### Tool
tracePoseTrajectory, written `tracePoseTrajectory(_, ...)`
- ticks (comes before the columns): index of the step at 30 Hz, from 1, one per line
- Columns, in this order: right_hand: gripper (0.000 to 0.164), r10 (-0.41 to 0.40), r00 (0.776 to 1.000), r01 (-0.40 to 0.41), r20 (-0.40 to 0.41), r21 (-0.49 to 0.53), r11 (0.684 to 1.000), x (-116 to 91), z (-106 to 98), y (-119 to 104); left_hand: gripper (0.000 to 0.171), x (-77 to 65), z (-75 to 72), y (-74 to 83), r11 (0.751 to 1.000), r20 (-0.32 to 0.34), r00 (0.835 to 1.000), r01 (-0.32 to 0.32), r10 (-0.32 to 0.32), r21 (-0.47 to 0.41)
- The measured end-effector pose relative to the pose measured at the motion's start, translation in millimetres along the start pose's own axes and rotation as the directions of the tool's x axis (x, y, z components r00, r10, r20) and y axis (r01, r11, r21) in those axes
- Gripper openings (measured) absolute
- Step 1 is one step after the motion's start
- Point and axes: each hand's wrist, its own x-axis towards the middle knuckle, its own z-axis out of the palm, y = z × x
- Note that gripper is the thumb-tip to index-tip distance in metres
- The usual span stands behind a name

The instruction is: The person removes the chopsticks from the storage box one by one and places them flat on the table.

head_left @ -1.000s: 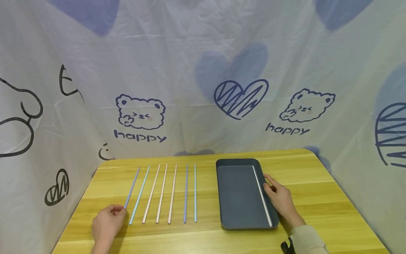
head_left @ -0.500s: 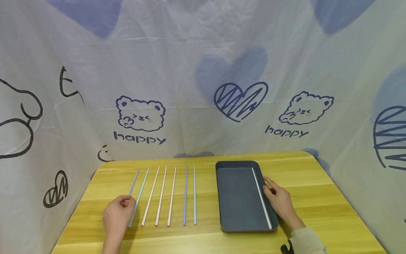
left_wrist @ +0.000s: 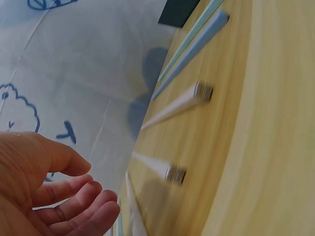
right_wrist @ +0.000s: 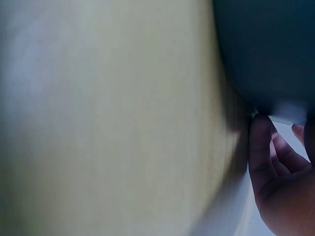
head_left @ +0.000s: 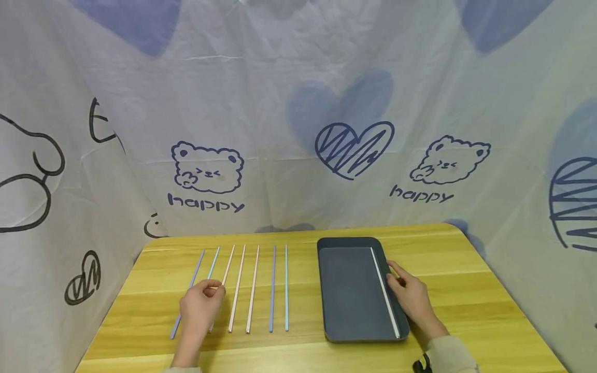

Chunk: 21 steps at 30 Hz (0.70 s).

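Note:
My left hand (head_left: 199, 305) hovers over the left part of a row of chopsticks, fingers loosely curled with nothing between them. It partly hides a light blue chopstick (head_left: 214, 259) and the nearest pink chopstick (head_left: 228, 264). A purple chopstick (head_left: 197, 269) lies left of that hand. Two pink ones, a second purple chopstick (head_left: 273, 290) and another light blue chopstick (head_left: 286, 290) lie to its right. In the left wrist view, a pink chopstick (left_wrist: 170, 108) shows a square silvery end. My right hand (head_left: 412, 295) holds the right rim of a dark grey tray (head_left: 350, 295).
Inside the tray, along its right side, lies one whitish chopstick (head_left: 385, 292). The yellow wooden table (head_left: 466, 290) extends right of the tray. A printed white cloth (head_left: 280, 129) hangs behind and at both sides.
My left hand has moved right from the leftmost purple chopstick, over the light blue one, to the first pink one. The chopsticks stay in place; my right hand stays at the tray.

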Motion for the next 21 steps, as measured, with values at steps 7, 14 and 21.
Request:
tracePoseTrajectory(7,0.047,0.001,1.000,-0.001,0.004,0.014,1.000,-0.4,-0.1,0.7,0.018,-1.0,16.3,19.2,0.995,0.072,0.997,0.010,-0.003,-0.097)
tracePoseTrajectory(14,0.047,0.001,1.000,-0.001,-0.001,0.012,1.000,-0.4,0.3,2.4,0.020,-1.9,33.0,39.9,0.969,0.140,0.990,0.031,0.004,-0.246)
tracePoseTrajectory(21,0.046,-0.002,1.000,0.002,-0.006,0.011,1.000,1.1,1.3,3.6,0.023,-3.4,47.3,59.0,0.927,0.207,0.978,0.078,-0.001,-0.366)
